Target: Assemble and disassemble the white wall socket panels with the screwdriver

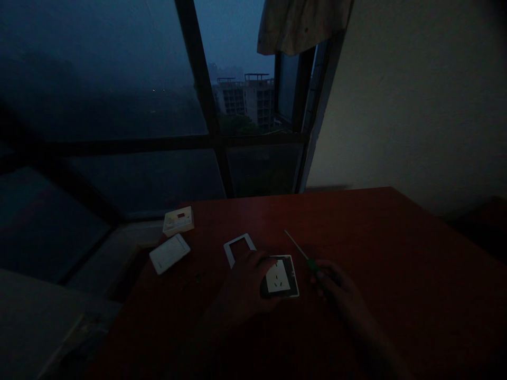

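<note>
A: Where is the socket unit found?
B: At the near middle of the red-brown table, its white outlet face turned up. Whether it is fully rested on the wood cannot be told.
A: How is it held?
B: By the left hand, from its left side; the fingers are clamped on the unit, across its far and near edges.
A: And the right hand?
B: Its fingers are closed around the green handle of a screwdriver. The shaft is pointed far and left, apart from the unit.
A: What is noted farther out?
B: A white frame is partly covered by the left hand. Farther left, a white plate is seen, with a pale open box just beyond it. Small dark pieces are noted near the plate; details are obscured by dim light.
A: Beyond the table?
B: Windows are recorded at the far side, a wall at right.
</note>
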`<action>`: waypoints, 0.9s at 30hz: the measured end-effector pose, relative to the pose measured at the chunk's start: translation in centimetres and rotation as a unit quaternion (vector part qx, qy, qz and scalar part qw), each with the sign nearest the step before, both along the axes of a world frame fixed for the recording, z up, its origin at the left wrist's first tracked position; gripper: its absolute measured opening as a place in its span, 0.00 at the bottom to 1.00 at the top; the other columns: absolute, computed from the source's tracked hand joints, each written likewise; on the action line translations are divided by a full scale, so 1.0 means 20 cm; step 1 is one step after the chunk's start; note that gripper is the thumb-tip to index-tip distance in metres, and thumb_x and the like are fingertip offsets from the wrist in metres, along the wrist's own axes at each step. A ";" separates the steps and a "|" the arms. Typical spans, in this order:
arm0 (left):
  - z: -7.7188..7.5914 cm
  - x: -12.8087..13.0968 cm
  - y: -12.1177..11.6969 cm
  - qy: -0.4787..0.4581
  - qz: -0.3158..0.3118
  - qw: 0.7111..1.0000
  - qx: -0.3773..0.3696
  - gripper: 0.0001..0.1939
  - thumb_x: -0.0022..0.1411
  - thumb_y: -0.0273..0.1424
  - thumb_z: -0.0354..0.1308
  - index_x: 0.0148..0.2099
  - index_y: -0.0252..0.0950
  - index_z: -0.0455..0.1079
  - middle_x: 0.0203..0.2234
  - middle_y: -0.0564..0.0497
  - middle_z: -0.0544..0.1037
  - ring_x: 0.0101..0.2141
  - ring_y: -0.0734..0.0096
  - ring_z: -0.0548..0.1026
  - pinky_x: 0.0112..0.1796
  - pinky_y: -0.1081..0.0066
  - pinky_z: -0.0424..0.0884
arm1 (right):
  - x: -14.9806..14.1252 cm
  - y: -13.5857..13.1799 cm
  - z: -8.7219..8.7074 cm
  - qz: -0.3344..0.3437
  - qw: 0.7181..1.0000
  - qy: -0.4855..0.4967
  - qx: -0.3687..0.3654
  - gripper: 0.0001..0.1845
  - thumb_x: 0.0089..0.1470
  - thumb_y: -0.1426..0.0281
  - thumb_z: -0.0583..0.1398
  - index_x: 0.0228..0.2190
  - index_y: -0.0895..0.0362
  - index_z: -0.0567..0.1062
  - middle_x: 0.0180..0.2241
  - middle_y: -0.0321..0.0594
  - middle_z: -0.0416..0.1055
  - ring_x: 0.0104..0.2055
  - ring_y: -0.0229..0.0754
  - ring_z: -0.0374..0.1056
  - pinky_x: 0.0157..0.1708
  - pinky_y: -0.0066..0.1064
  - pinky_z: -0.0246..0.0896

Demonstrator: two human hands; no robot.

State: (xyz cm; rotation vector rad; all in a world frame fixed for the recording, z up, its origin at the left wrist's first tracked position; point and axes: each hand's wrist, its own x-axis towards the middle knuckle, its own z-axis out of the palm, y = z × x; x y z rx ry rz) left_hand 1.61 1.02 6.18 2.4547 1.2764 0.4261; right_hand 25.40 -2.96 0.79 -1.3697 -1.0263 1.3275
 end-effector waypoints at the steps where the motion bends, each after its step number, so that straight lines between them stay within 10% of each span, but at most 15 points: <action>1: 0.00 0.00 0.00 -0.002 0.002 1.000 -0.002 0.37 0.41 0.36 0.68 0.55 0.42 0.62 0.51 0.47 0.67 0.50 0.53 0.65 0.50 0.56 0.62 | 0.00 0.00 0.00 -0.002 1.000 -0.001 -0.002 0.21 0.51 0.55 0.58 0.44 0.54 0.68 0.31 0.39 0.72 0.26 0.37 0.64 0.24 0.28 0.58; 27: -0.17 -0.37 -0.11 -0.028 0.157 0.982 0.096 0.31 0.45 0.35 0.63 0.54 0.43 0.62 0.52 0.45 0.66 0.50 0.49 0.66 0.48 0.53 0.67 | -0.02 -0.03 0.04 0.009 0.998 -0.067 -0.019 0.21 0.51 0.55 0.58 0.44 0.52 0.68 0.29 0.35 0.70 0.28 0.39 0.65 0.26 0.28 0.60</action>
